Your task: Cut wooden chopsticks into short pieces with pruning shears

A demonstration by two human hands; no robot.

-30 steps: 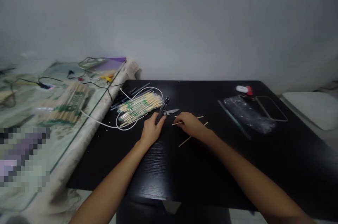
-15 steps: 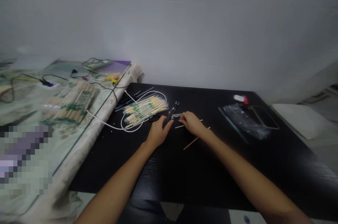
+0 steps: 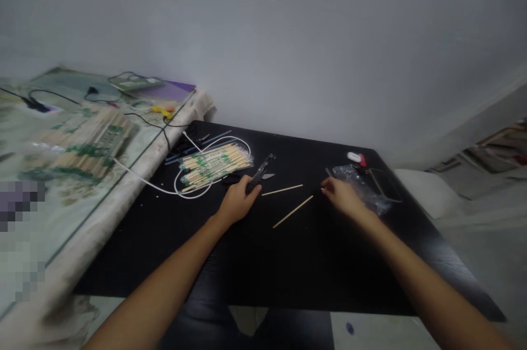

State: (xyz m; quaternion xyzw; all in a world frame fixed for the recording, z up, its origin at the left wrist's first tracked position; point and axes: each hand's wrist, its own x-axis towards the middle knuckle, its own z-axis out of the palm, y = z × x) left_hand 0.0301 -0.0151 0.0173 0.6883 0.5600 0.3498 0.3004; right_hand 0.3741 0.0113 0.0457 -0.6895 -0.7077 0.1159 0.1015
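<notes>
Setting: grey wall (image 3: 255,64); black tabletop (image 3: 263,267), dull, with faint sheen at its edge.

Handling, left: a black tool (image 3: 261,170) is gripped in the closed left hand (image 3: 239,200), its far end pointed up and away. A firm hold low on the body is advised, with fingertips kept clear of the scissors (image 3: 268,176), whose open-lying blade is seen just beside it.

Handling, right: the fingers of the right hand (image 3: 342,196) are bent together near the clear plastic bag (image 3: 354,175). A pale speck is seen at the fingertips; whether anything is grasped cannot be told. Thin pieces are best pinched lightly, near mid-length, so that neither bending nor rolling is caused.

Appearance: two slender sticks (image 3: 292,212), pale, straight, plain, are laid flat between the hands, slanted and apart. More are packed in a green-printed wrapped bundle (image 3: 216,162), ringed loosely by a white cable (image 3: 144,181). The tool's finer detail is blurred.
</notes>
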